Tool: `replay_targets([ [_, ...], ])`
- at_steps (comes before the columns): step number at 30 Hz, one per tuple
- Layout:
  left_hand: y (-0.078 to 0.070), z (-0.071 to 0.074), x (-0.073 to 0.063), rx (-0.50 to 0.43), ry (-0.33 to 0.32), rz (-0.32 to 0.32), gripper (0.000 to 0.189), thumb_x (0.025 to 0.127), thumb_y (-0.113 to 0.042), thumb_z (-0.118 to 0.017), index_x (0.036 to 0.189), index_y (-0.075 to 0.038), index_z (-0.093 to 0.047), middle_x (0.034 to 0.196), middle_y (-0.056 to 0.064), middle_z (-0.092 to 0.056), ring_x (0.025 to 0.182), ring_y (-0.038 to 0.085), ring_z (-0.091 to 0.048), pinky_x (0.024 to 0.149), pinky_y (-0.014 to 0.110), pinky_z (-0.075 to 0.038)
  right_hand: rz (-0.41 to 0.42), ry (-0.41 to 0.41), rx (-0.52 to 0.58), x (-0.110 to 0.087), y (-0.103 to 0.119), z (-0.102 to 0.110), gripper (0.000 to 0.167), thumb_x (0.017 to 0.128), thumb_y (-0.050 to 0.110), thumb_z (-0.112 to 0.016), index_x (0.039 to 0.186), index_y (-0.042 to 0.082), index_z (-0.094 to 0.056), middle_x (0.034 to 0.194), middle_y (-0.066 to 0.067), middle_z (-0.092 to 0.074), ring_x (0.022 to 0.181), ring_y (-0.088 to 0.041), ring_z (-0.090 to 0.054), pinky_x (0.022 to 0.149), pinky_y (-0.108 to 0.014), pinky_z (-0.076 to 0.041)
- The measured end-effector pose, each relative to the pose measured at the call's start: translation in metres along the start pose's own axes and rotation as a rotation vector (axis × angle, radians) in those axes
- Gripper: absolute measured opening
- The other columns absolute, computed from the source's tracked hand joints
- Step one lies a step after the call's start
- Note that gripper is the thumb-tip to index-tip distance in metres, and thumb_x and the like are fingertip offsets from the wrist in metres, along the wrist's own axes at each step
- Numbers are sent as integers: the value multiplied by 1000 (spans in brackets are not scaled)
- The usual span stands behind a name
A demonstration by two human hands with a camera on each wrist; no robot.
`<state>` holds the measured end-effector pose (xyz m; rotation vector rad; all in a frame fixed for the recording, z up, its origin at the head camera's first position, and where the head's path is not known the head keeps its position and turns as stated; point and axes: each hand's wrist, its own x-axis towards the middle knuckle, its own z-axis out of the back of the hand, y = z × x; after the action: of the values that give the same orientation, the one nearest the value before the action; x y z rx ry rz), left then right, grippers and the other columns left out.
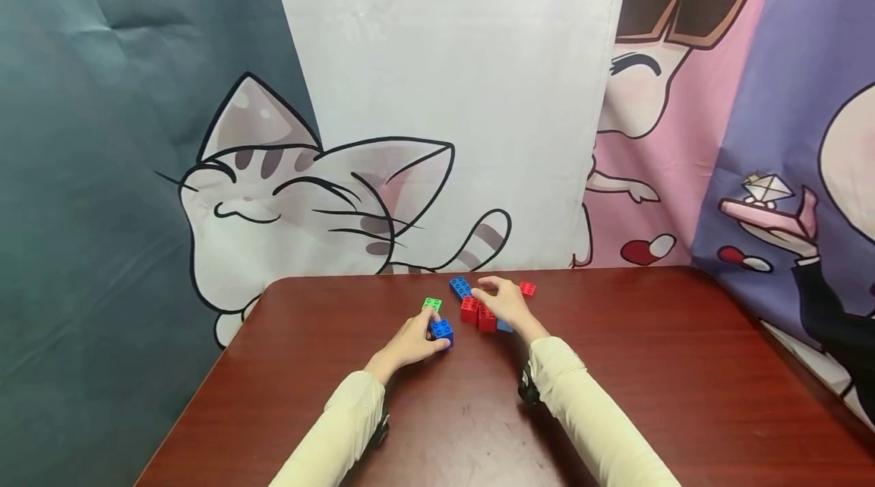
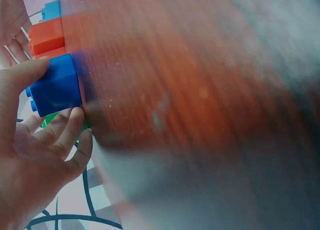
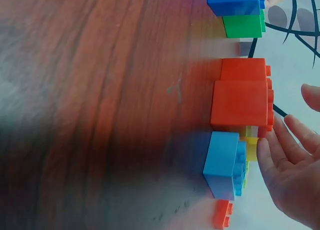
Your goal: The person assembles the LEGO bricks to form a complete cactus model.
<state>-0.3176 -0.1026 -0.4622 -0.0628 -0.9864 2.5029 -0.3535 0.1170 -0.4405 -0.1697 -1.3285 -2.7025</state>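
Observation:
My left hand (image 1: 409,341) has its thumb and fingers on opposite sides of a dark blue toy brick (image 1: 443,333), pinching it near the tabletop. Just behind that brick a green brick (image 1: 431,304) shows partly past the fingers. My right hand (image 1: 509,303) is over the brick cluster, fingers loosely extended and nothing between them. Two red bricks (image 3: 241,102) stand side by side by its fingertips. A light blue brick (image 3: 221,160) lies next to them, and a yellow brick (image 3: 252,149) peeks out behind it, largely hidden.
A longer blue brick (image 1: 461,288) lies near the table's back edge. Another red brick (image 1: 527,289) is beyond my right hand. The brown wooden table (image 1: 314,335) meets a printed cartoon curtain (image 1: 465,92) at the back.

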Motion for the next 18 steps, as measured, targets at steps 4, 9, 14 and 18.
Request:
replay_targets([
  [4,3,0,-2,-36,-8,18,36,85,-20,-74,108,-7,-49,81,5,-56,75,13,-47,66,23,-40,-12,-8,16,5,2,-6,42,93,25,-65,127,1,-62,125,-19,-66,114,-33,-62,99,-46,-50],
  [9,5,1,-1,-79,-30,21,38,83,-19,-76,107,-5,-51,84,8,-58,76,13,-49,67,23,-41,-4,-9,11,13,1,-9,43,92,25,-66,128,2,-61,126,-19,-65,114,-33,-62,99,-46,-50],
  [14,6,3,0,-101,-25,30,38,82,-18,-77,106,-5,-51,88,9,-59,79,13,-50,70,22,-43,19,-20,-20,16,2,-10,43,92,25,-66,127,0,-61,125,-21,-65,114,-34,-62,99,-47,-49],
  [18,7,4,0,-100,-19,25,40,81,-19,-78,107,-5,-52,89,9,-60,81,14,-51,71,23,-43,34,-42,-88,18,5,-12,45,91,29,-66,125,-1,-62,118,-20,-69,111,-34,-64,101,-50,-44],
])
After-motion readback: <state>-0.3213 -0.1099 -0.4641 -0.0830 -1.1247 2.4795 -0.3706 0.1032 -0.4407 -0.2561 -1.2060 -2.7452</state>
